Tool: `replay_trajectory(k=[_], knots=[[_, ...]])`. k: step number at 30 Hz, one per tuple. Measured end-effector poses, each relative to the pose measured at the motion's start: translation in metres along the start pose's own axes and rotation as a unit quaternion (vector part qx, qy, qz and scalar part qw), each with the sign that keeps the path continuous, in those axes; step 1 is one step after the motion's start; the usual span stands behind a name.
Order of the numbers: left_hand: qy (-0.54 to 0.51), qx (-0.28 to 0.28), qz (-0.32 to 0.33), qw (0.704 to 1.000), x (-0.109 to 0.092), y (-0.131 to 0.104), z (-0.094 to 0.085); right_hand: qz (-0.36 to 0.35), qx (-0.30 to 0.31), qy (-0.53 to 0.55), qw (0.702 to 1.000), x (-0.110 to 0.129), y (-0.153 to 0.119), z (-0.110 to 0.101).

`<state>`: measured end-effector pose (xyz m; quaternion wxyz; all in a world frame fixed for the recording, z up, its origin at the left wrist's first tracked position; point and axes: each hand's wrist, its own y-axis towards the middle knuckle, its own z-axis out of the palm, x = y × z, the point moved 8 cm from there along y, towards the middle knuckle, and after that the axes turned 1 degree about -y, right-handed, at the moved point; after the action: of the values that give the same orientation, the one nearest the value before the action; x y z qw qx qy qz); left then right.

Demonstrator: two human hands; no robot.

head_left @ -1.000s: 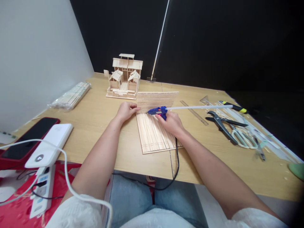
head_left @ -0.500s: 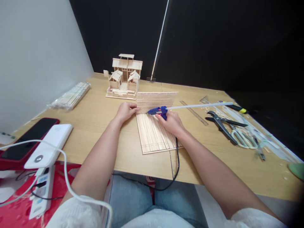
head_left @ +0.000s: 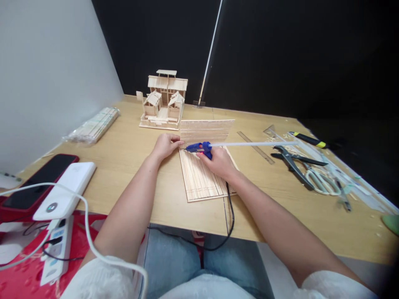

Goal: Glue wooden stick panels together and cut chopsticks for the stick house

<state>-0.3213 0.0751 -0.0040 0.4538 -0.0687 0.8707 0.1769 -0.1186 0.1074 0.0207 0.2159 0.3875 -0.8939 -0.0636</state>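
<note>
A flat panel of thin wooden sticks [head_left: 202, 178] lies on the table in front of me. Along its far edge a second stick panel [head_left: 207, 129] stands upright. My left hand [head_left: 166, 146] pinches the lower left end of that standing panel. In my right hand [head_left: 220, 162] is a blue glue gun [head_left: 199, 147], its nozzle pointing left at the seam between the panels, close to my left fingertips. A long white glue stick [head_left: 255, 144] juts out from the gun's back to the right. The gun's black cord [head_left: 232, 211] hangs over the table's front edge.
A small stick-built house model [head_left: 163, 101] stands at the back. Left are bagged sticks [head_left: 93, 124], a phone [head_left: 39, 180], a white power bank [head_left: 67, 189] and a power strip [head_left: 57, 253]. Right are a ruler [head_left: 255, 147], black pliers [head_left: 291, 166], scissors [head_left: 321, 182] and a cutter [head_left: 308, 139].
My right hand has moved the glue gun left along the seam towards my left hand, and the glue stick now lies more level. My left hand stays at the standing panel.
</note>
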Motion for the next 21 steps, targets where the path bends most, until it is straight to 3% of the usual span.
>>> replay_trajectory(k=[9, 16, 21], knots=[[0.037, -0.015, 0.022, 0.999, -0.003, 0.002, -0.002, 0.069, -0.003, -0.002, 0.998, -0.022, 0.003, -0.007], [0.040, -0.008, 0.027, 0.999, -0.004, 0.001, -0.001, 0.039, 0.003, 0.009, 0.999, -0.015, 0.006, -0.004], [0.015, -0.006, 0.016, 1.000, 0.000, 0.002, 0.000, 0.119, 0.036, 0.006, 0.992, -0.046, 0.005, -0.015]])
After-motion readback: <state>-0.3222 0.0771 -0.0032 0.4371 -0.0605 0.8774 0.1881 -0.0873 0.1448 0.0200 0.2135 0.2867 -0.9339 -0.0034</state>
